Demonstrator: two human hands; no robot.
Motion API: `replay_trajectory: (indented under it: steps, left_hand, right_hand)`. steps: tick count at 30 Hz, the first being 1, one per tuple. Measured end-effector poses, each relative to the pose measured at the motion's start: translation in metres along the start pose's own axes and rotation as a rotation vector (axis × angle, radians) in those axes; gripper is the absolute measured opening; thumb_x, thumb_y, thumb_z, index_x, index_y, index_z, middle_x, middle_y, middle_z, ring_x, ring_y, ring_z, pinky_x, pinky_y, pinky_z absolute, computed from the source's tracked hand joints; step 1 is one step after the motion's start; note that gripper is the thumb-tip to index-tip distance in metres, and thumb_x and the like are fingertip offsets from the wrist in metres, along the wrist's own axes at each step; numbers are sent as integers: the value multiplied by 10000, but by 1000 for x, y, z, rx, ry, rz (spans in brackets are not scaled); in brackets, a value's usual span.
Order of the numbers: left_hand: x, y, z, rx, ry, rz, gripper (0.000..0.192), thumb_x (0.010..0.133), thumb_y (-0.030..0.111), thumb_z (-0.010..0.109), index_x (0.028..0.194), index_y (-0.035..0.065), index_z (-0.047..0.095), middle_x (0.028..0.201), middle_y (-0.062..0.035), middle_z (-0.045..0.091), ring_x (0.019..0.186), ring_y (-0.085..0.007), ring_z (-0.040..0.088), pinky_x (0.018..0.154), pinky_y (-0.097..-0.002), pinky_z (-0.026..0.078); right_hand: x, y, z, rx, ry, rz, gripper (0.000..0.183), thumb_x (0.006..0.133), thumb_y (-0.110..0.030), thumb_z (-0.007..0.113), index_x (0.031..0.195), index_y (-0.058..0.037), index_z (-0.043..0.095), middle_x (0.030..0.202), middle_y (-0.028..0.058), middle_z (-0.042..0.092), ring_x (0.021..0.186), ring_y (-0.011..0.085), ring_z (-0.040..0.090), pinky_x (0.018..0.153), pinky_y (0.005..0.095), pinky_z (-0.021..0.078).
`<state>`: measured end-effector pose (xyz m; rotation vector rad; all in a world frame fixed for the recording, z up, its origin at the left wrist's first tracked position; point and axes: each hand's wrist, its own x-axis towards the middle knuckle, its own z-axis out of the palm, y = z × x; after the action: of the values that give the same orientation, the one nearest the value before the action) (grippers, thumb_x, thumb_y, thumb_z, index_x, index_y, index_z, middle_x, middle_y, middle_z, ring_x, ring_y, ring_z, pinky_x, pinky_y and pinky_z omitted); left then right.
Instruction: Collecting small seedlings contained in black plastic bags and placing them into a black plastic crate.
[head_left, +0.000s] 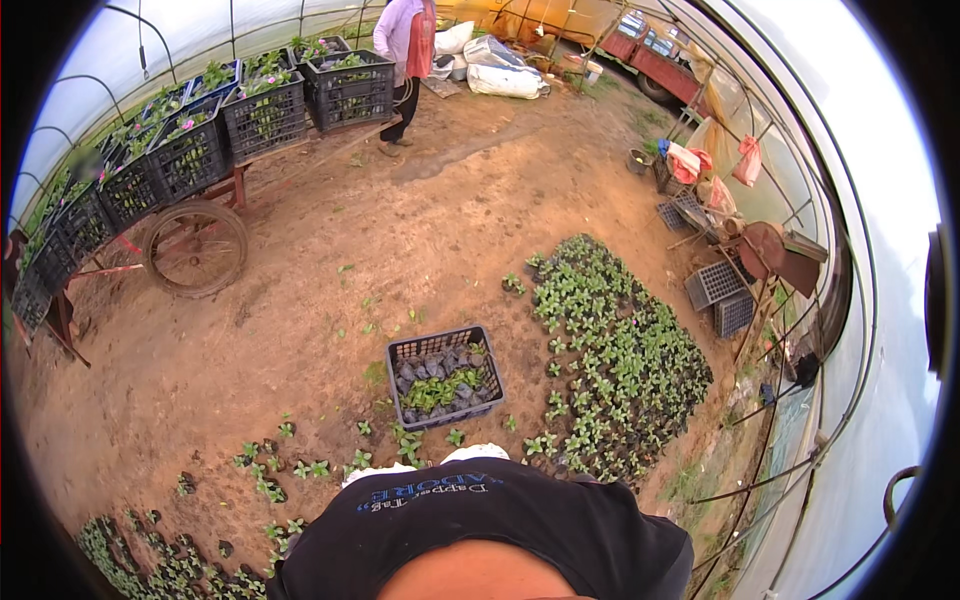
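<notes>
Neither of my hands can be made out; my body in a black T-shirt (510, 510) fills the bottom of the view. Two white patches (478, 452) show past the shirt, too covered to identify. In front of me a black plastic crate (391, 375) rests on the dirt floor. Inside it lie dark plastic seedling bags (431, 367) and green leafy plants (435, 393), partly filling it. To its right spreads a dense block of potted seedlings (600, 322). Several loose seedlings (409, 448) stand between the crate and me.
At left, a two-wheeled cart (195, 251) bears black crates (262, 124) of flowering plants. A person (405, 52) stands by its far end. More seedlings (172, 570) sit at lower left. White sacks (506, 79), seedling trays (716, 285) and a red truck (652, 60) line the far and right sides.
</notes>
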<state>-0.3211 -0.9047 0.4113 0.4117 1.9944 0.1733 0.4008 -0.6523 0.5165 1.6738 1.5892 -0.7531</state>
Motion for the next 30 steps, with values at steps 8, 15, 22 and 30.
replay_trajectory:
  steps: [8,15,22,30]
  left_hand:
    - [-1,55,-57,-542,67,0,240,839,269,525,938,50,516,726,-116,581,569,-280,561,490,-424,446]
    - [-11,54,-54,-506,90,102,229,830,229,542,953,38,521,725,-124,585,569,-279,566,489,-414,454]
    - [-3,-1,-20,-39,41,98,223,820,190,559,968,26,527,724,-133,588,569,-279,570,488,-404,463]
    - [15,-14,-7,-31,33,116,225,809,145,578,985,12,533,724,-143,592,568,-278,575,487,-392,473]
  right_hand:
    - [14,-73,-51,-441,107,-183,287,802,-272,531,963,-74,662,955,133,650,903,291,621,752,396,505]
    - [-10,-100,-83,-283,149,-64,368,769,-348,580,1028,-94,643,998,124,644,934,278,616,769,391,509]
    - [-15,-70,-34,-202,28,-144,294,789,-268,537,979,-72,648,1035,149,620,940,297,603,759,392,493]
    - [-2,-48,-9,-221,72,-186,307,767,-277,539,959,-64,648,961,159,637,903,324,610,741,415,495]
